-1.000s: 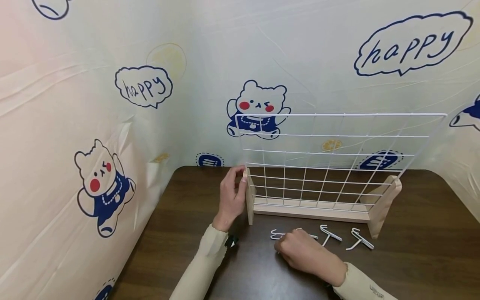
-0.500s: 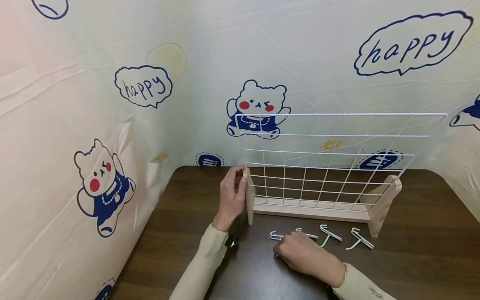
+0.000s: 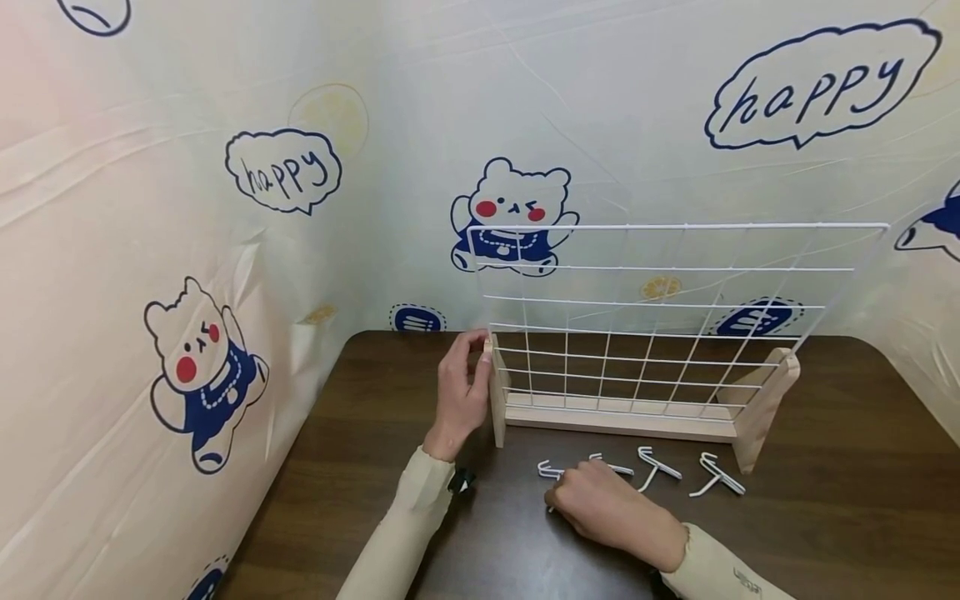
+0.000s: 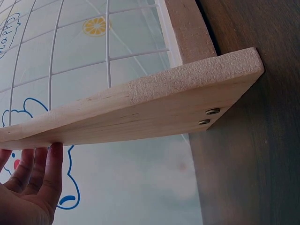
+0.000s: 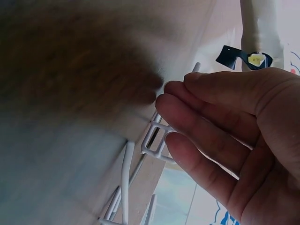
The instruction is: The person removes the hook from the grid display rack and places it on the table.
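Note:
In the head view a white wire grid rack point(image 3: 600, 337) stands upright on a wooden base. My left hand point(image 3: 461, 396) grips the rack's left wooden side panel point(image 4: 140, 112), thumb towards me and fingers at its far edge. Low over the table, my right hand point(image 3: 603, 504) pinches the stem of a white wire hook point(image 5: 196, 67) between thumb and fingers. That hook's clip end point(image 3: 550, 470) shows left of the hand. Just behind the hand lies a second hook point(image 3: 617, 469), partly covered. Two more, a middle hook point(image 3: 657, 467) and a right-hand hook point(image 3: 717, 475), lie further right.
The brown table point(image 3: 360, 500) has rounded far corners. A printed curtain point(image 3: 390, 167) hangs close behind and to the left of it. The right wooden side panel point(image 3: 767, 408) stands just behind the right-hand hook.
The head view has shifted very slightly. Both hands keep almost the same place and hold.

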`<state>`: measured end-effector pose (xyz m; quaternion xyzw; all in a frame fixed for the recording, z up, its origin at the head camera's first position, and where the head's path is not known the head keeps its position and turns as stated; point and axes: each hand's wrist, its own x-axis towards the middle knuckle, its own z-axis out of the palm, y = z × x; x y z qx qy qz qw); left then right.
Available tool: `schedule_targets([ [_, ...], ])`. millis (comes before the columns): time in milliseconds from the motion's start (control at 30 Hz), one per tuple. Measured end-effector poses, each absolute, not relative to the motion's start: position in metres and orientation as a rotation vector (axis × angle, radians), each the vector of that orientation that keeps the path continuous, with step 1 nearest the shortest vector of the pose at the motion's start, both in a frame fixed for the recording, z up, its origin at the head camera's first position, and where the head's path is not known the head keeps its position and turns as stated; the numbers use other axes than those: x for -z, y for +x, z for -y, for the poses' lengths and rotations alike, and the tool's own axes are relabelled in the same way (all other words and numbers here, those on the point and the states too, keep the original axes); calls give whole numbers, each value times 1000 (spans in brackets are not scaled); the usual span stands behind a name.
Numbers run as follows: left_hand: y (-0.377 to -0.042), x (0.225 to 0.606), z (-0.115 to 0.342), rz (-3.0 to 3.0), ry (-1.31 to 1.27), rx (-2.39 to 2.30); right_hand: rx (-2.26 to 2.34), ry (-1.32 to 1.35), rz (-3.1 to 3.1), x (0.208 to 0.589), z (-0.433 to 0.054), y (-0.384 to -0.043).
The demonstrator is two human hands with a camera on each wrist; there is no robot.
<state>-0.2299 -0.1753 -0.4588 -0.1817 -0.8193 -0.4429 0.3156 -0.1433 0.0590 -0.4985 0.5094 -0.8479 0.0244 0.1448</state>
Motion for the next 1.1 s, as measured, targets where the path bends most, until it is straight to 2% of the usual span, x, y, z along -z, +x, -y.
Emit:
schedule_targets([
  [1100,-229,458,175,2168,-476,1151,-136,1507,2374,497,-60,-142],
])
